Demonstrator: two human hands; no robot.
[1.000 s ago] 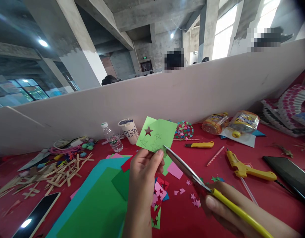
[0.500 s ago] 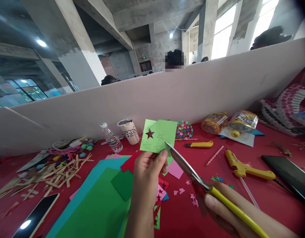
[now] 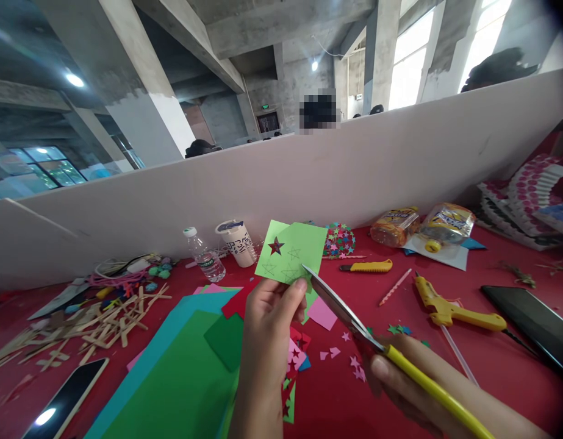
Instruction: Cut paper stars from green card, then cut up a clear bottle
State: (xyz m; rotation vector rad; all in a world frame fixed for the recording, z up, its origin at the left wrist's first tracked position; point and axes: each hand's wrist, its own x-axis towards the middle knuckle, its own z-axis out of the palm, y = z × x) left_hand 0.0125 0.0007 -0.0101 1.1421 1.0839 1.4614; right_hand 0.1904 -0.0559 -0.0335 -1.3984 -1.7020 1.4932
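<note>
Between the thumb and fingers of my left hand [image 3: 279, 308] is a light green paper [image 3: 308, 247], held up above the table. It carries pencilled star outlines and one star-shaped hole through which red shows. My right hand [image 3: 402, 372] grips scissors [image 3: 338, 305] with yellow handles. Their blade tip lies at the paper near the lower right star outline, close to my left thumb; whether it pierces the paper cannot be made out. Below, small pink stars [image 3: 355, 364] and cut paper scraps [image 3: 297, 353] lie on the red table [image 3: 340, 402].
Green sheets [image 3: 171, 378], a phone [image 3: 66, 402] and wooden sticks [image 3: 111, 323] lie left. A water bottle [image 3: 205, 256] and a cup [image 3: 236, 244] stand behind. Rightward are a yellow cutter [image 3: 368, 266], glue gun [image 3: 455, 308], bottles [image 3: 448, 227] and dark tablet [image 3: 532, 326]. A pale partition [image 3: 281, 183] closes the back.
The paper, both hands and the scissors have shifted very slightly left. The scissors' tip sits a little further left and lower over the paper. Both holds are unchanged.
</note>
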